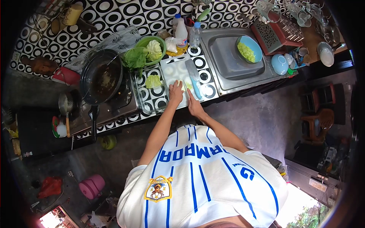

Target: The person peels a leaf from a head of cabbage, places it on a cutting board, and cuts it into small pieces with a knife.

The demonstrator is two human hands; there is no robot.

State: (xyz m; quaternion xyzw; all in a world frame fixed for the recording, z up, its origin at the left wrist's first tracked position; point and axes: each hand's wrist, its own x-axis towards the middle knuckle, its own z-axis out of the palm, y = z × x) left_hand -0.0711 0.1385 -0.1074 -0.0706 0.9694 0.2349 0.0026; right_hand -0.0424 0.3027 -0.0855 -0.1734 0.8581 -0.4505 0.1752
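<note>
Pressing your left hand [175, 93] flat, you are pinning a small cabbage piece [183, 86] on the cutting board [178, 71]; it is probably light, crisp and springy, so hold its top. Your right hand [194, 106] is gripping the knife [194, 78].

Both hands [185, 99] on cutting board [178, 73]

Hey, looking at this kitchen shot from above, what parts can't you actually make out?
Head view only:
- What lies under the left hand on the cutting board: the hand covers it, only a pale green bit shows.
- Right hand grip on the knife: too small to tell whether the fingers close on the handle.
- Contents of the wok: dark and blurred.
- Labels on the bottles: too small.
- Glassware at the upper right: warped by the lens edge.
</note>
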